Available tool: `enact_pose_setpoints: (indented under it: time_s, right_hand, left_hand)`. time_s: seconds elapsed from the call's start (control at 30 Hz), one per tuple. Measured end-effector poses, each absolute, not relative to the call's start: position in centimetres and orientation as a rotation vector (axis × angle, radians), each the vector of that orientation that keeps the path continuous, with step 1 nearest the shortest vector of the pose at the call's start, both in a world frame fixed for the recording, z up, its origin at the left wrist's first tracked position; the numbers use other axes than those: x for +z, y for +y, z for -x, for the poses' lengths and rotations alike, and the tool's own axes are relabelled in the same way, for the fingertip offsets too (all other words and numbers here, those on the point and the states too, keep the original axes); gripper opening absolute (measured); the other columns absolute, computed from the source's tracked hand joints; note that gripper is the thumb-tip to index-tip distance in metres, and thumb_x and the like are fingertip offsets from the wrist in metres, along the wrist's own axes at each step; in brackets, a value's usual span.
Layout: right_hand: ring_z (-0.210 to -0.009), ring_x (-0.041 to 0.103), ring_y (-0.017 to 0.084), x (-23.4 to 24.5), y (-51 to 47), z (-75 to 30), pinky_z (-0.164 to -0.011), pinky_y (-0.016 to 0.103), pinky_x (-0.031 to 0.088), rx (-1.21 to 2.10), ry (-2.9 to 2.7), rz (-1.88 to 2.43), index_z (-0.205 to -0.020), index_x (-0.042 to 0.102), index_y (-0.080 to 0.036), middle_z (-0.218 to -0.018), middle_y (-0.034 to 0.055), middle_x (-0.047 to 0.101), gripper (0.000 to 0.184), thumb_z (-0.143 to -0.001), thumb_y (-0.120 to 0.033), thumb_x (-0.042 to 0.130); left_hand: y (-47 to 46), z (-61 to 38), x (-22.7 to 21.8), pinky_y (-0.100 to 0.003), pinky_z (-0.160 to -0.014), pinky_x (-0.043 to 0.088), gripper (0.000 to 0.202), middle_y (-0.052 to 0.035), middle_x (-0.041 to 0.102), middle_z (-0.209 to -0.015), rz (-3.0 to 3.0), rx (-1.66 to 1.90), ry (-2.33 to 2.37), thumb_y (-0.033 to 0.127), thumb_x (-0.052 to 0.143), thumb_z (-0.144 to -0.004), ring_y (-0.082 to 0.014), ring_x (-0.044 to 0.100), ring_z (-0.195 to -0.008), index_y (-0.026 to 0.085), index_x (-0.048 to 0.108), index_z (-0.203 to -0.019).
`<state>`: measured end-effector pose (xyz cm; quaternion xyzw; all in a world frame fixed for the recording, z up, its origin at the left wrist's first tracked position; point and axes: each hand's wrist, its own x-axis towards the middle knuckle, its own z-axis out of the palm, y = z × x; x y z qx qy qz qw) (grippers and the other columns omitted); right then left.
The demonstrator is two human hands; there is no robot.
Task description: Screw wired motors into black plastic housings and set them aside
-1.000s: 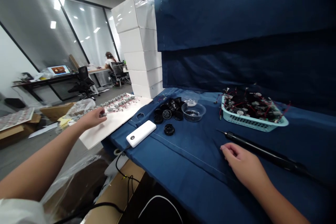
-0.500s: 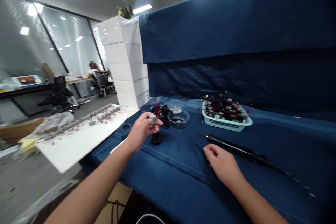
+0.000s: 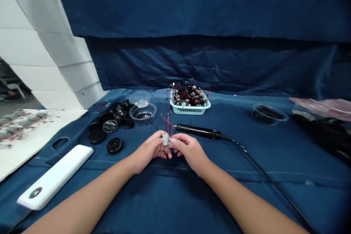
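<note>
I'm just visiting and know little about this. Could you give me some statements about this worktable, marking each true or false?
1. The left hand and right hand both hold a small grey part with red wires. True.
2. The black pen-like tool is in the right hand. False: the black pen-like tool lies on the blue cloth, beyond that hand.
3. The pale teal basket holds a jumble of parts and red wires. True.
4. The flat white device lies inside the basket. False: the flat white device lies on the cloth at the left.
</note>
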<state>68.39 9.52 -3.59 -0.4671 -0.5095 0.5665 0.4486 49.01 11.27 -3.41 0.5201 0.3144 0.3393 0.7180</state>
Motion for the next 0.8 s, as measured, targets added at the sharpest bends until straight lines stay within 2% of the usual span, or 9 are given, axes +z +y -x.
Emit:
enact_pose_setpoints:
  time_s: [0.1,0.3,0.57,0.8]
  right_hand:
    - [-0.071,0.059,0.015,-3.4,9.0,-68.3,-0.065,0.028,0.048,1.435,-1.240,1.144,-0.098,0.077,-0.019,-0.079,0.0019,0.069,0.039,-0.080,-0.053,0.080]
    - [-0.080,0.062,0.016,-3.2,8.6,-68.5,-0.073,0.029,0.048,1.473,-1.154,1.150,-0.102,0.076,-0.020,-0.090,0.0039,0.074,0.038,-0.081,-0.051,0.082]
    - [-0.080,0.060,0.015,-3.1,8.3,-68.4,-0.081,0.033,0.050,1.495,-1.131,1.139,-0.098,0.072,-0.018,-0.089,0.0017,0.070,0.043,-0.074,-0.050,0.089]
    - [-0.085,0.065,0.019,-4.2,8.6,-68.6,-0.084,0.035,0.054,1.502,-1.149,1.151,-0.092,0.063,-0.020,-0.091,0.0041,0.071,0.045,-0.075,-0.055,0.086]
  left_hand:
    - [11.6,-48.9,-3.2,-0.027,-0.071,0.048,0.030,-0.0042,0.072,-0.090,-1.187,0.694,0.706,0.047,0.061,-0.093,-0.0177,0.072,-0.079,0.021,0.052,-0.105]
    - [11.3,-48.9,-3.0,-0.029,-0.074,0.049,0.030,-0.0061,0.073,-0.094,-1.249,0.669,0.714,0.051,0.055,-0.099,-0.0195,0.073,-0.082,0.022,0.050,-0.106]
    - [10.8,-49.0,-3.2,-0.030,-0.073,0.051,0.032,-0.0052,0.072,-0.091,-1.332,0.694,0.798,0.053,0.055,-0.100,-0.0196,0.074,-0.082,0.022,0.050,-0.110]
    - [10.7,-49.4,-3.0,-0.026,-0.061,0.049,0.037,-0.0018,0.071,-0.084,-1.378,0.795,0.880,0.053,0.065,-0.094,-0.0148,0.067,-0.065,0.021,0.051,-0.108]
